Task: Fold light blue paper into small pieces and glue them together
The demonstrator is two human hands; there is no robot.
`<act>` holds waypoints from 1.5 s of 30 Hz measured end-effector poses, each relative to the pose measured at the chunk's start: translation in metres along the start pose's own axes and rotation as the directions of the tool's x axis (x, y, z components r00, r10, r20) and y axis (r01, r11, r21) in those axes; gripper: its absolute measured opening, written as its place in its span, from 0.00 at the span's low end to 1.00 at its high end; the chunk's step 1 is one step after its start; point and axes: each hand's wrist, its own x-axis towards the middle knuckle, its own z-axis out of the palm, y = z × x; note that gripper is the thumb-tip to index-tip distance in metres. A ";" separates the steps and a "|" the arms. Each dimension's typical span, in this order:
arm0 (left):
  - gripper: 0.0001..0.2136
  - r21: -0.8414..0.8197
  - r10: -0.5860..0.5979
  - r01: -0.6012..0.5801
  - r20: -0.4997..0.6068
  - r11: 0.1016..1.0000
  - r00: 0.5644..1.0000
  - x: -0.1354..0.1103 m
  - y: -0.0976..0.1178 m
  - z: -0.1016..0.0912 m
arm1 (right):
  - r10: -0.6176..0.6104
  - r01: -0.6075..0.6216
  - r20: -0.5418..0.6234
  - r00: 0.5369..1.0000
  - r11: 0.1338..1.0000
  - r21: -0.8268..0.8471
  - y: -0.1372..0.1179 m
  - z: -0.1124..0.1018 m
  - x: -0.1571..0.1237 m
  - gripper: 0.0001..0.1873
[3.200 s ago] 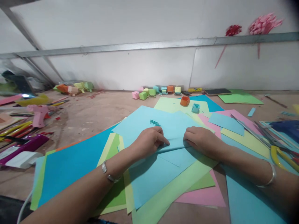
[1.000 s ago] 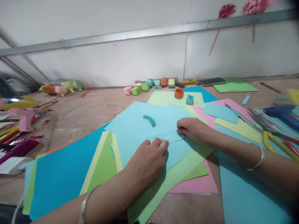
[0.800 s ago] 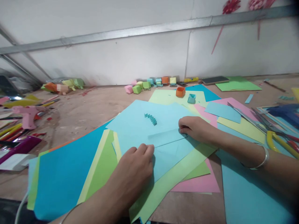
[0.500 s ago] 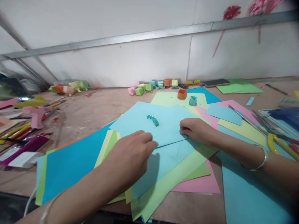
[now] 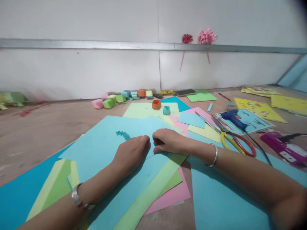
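Note:
Close together over a light blue paper sheet (image 5: 96,137) are both of my hands. My left hand (image 5: 133,151) is closed, its fingers curled in toward the right one. My right hand (image 5: 169,142) pinches thumb to fingers near the sheet's front edge. Whatever lies between the fingertips is hidden or too small to name. Just left of my left hand, a teal zigzag strip (image 5: 122,135) rests on the sheet. Under it lie more papers, among them a pale green sheet (image 5: 148,195) and a pink sheet (image 5: 172,199).
Scissors (image 5: 230,137) with red and yellow handles lie right of my right hand. Beyond them are a blue glue gun (image 5: 233,118) and a purple power strip (image 5: 285,148). Small paper cubes (image 5: 108,103), an open orange paper box (image 5: 156,104) and a phone (image 5: 185,92) sit toward the wall.
The view has swung to the right. My hands, apart before, are now nearly touching at the sheet's front edge. The teal strip lies still on the sheet.

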 end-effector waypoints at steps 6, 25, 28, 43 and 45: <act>0.13 0.042 0.072 -0.070 -0.035 0.997 0.997 0.000 0.004 0.000 | 0.058 -0.056 0.035 0.998 0.997 -0.059 -0.006 -0.008 -0.001 0.11; 0.06 -0.209 0.164 -0.199 -0.174 0.957 0.971 -0.007 -0.002 -0.001 | 0.627 -0.709 -0.331 0.705 0.620 -0.335 0.081 -0.061 -0.088 0.07; 0.08 -0.190 0.164 -0.198 -0.183 0.961 0.969 -0.005 -0.002 0.001 | 0.618 -0.743 -0.415 0.667 0.594 -0.308 0.075 -0.072 -0.079 0.07; 0.11 -0.108 0.014 -0.039 -0.222 0.993 0.975 0.003 -0.015 0.005 | 0.178 -0.192 -0.229 0.957 0.981 -0.041 0.025 0.004 -0.031 0.20; 0.13 -0.130 -0.002 -0.026 -0.214 0.991 0.977 0.003 -0.014 0.006 | 0.112 -0.138 -0.232 0.966 0.986 -0.097 0.027 0.009 -0.034 0.21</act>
